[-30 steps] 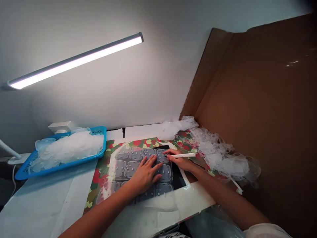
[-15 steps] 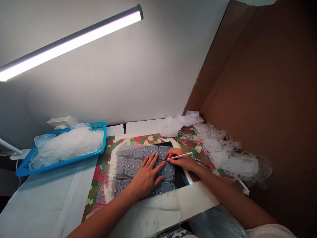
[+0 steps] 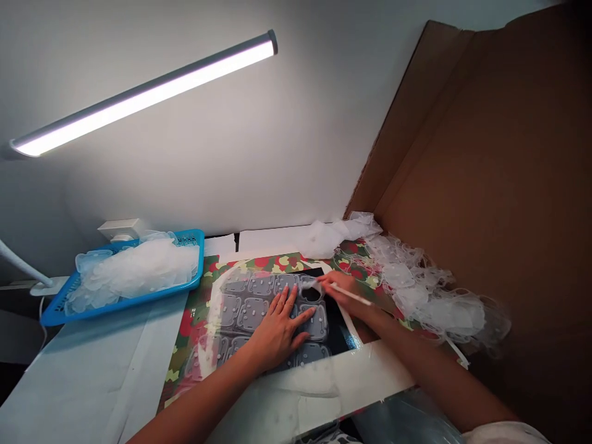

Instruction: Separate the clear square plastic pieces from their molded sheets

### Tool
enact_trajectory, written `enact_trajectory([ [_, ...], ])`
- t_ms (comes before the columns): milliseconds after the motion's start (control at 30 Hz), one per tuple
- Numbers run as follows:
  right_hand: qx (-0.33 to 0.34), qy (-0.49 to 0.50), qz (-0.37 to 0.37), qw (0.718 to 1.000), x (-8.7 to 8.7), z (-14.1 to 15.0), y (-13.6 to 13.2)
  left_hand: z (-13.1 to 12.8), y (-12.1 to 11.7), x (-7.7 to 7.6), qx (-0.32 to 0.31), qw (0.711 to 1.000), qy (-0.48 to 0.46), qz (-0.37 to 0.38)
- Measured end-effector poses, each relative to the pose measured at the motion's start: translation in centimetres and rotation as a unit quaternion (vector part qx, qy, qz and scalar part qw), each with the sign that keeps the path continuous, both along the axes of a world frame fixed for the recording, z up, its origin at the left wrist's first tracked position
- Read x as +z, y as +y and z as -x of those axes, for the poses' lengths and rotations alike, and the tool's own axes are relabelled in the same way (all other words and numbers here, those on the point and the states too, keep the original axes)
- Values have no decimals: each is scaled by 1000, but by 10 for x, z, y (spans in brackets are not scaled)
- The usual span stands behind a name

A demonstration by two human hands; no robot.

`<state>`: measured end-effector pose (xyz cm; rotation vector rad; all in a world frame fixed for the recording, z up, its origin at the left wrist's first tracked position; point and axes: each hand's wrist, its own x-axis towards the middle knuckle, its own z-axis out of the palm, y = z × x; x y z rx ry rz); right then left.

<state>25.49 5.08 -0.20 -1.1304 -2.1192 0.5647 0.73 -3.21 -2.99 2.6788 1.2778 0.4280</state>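
A translucent, rubbery sheet [image 3: 253, 313], moulded into rows of rounded-square pieces with small bumps, lies over a dark board [image 3: 340, 330]. My left hand [image 3: 280, 327] rests flat on it, fingers spread. My right hand [image 3: 343, 288] is closed around a slim white pen-like tool [image 3: 354, 296], whose rear end points down to the right. At the right fingertips, the upper-right piece [image 3: 307, 283] is partly lifted, and a dark opening shows below its edge. The tool's tip is hidden by the fingers.
A blue basket [image 3: 200, 271] at left holds a heap of translucent pieces [image 3: 143, 268]. Thin clear scraps [image 3: 416, 283] pile up at right beside a cardboard wall [image 3: 485, 172]. A lit tube lamp [image 3: 152, 98] hangs above; patterned paper [image 3: 185, 327] covers the table.
My right hand has shifted slightly right and lifted part of the upper-right piece, exposing a dark opening. The tool now slants downward to the right. My left hand stays flat on the sheet.
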Motion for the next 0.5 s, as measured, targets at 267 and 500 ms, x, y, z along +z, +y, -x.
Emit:
enact_trajectory([
  [267,-92,143,129,977,26,-18,-1,-14,25,20,98,933,-277,207],
  [500,13,206,239,949,34,19,-21,-35,72,26,150,801,-413,406],
])
